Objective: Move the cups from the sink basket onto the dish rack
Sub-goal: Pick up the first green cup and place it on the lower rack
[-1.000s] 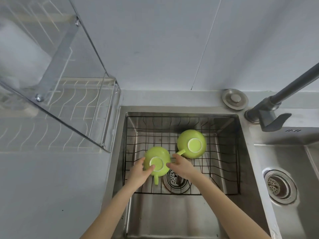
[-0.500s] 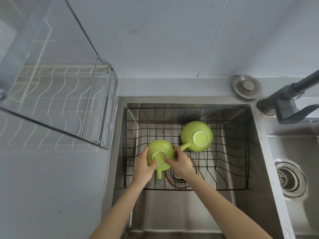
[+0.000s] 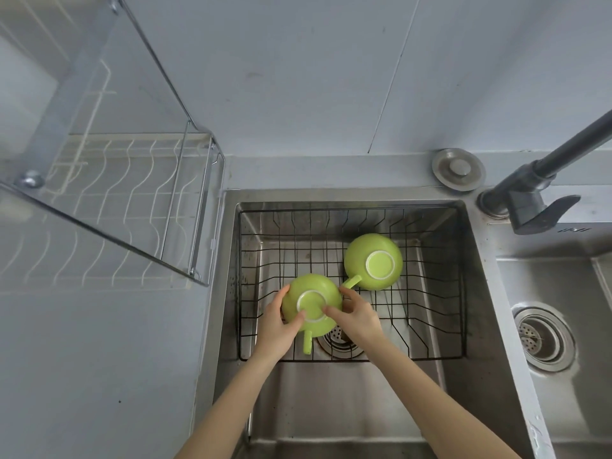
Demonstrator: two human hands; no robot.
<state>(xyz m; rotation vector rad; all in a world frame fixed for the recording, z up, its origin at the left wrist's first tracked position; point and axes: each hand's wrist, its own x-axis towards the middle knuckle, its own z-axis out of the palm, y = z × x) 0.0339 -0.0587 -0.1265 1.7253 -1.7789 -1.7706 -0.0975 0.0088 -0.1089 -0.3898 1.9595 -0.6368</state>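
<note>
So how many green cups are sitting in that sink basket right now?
2. The near cup, upside down, is held between the left hand and right hand. The far cup lies upside down toward the basket's back right. None seems hidden.

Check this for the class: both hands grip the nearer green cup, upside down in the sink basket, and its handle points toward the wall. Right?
Not quite. In the head view the left hand and right hand grip the nearer green cup, upside down in the sink basket, but its handle points toward the person.

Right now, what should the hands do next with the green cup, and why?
Probably lift it. Both the left hand and the right hand already grip the upside-down near cup, which is in the sink basket; the dish rack waits on the left.
</note>
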